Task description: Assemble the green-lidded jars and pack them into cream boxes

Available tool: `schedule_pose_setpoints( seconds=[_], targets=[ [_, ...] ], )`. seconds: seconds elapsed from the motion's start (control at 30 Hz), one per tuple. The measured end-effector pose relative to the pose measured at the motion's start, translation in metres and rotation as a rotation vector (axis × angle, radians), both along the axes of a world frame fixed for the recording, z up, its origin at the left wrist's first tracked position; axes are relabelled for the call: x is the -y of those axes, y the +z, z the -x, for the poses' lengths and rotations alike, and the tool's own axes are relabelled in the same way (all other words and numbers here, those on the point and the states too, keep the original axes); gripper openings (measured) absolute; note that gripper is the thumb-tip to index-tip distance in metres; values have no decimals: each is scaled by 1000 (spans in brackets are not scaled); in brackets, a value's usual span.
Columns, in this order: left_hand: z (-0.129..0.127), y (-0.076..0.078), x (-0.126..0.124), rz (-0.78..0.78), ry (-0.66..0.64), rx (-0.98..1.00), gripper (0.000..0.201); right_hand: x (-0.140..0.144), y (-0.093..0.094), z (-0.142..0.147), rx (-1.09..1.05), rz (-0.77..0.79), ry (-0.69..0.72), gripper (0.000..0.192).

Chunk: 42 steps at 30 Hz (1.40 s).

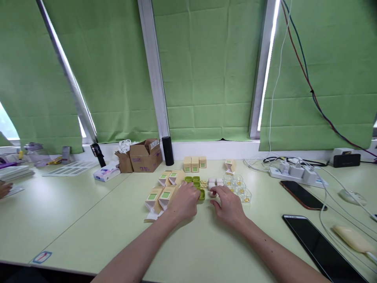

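My left hand (186, 197) is closed at the left edge of a small green square cup (202, 195), its fingertips mostly hidden from me. More green cups (196, 179) stand just behind it. My right hand (227, 202) reaches in from the right, thumb and index finger apart, the index fingertip at a small white piece (212, 193). Other white pieces (219, 181) sit behind that hand, beside small yellowish pieces (203, 184). To its right are clear plastic cups (246, 196) with yellow centres. Open cream cartons with green labels (153, 198) lie left of my left hand.
Closed cream boxes (194, 164) and one open carton (230, 166) stand at the back. A cardboard box (145, 156) and black cylinder (167, 151) are behind left. Phones (321, 247), a power strip (297, 175) and cables lie right. Another person's hand (5, 189) shows far left.
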<state>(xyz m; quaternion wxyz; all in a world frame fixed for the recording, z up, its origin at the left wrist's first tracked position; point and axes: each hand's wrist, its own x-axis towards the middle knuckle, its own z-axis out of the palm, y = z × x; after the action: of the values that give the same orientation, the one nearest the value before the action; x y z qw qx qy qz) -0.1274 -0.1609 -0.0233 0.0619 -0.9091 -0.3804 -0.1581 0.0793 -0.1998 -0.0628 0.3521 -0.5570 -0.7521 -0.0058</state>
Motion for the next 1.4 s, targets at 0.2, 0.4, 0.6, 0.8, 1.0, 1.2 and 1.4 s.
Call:
schedule_pose_setpoints(
  seconds=[0.2, 0.4, 0.6, 0.8, 1.0, 1.2, 1.4],
  targets=[
    [-10, -14, 9, -154, -117, 37, 15, -3, -1, -3, -27, -95, 87, 50],
    [-12, -13, 11, -255, -189, 46, 15, -2, 1, -1, -108, -125, 134, 47],
    [-5, -7, 11, -297, -213, 315, 22, -5, -1, -5, -281, -158, 107, 48],
    [-3, 5, 7, -230, -198, 517, 36, -5, 1, -7, -362, -220, 97, 44],
    [-18, 26, 0, -113, -167, 517, 53, -4, 2, -8, -390, -247, 111, 45],
    [-29, 15, -4, 6, -182, 631, 58, -4, 3, -8, -517, -175, 147, 40],
    [-24, -14, -3, -25, -205, 660, 67, -4, 5, -7, -765, -1, 220, 41]
  ],
)
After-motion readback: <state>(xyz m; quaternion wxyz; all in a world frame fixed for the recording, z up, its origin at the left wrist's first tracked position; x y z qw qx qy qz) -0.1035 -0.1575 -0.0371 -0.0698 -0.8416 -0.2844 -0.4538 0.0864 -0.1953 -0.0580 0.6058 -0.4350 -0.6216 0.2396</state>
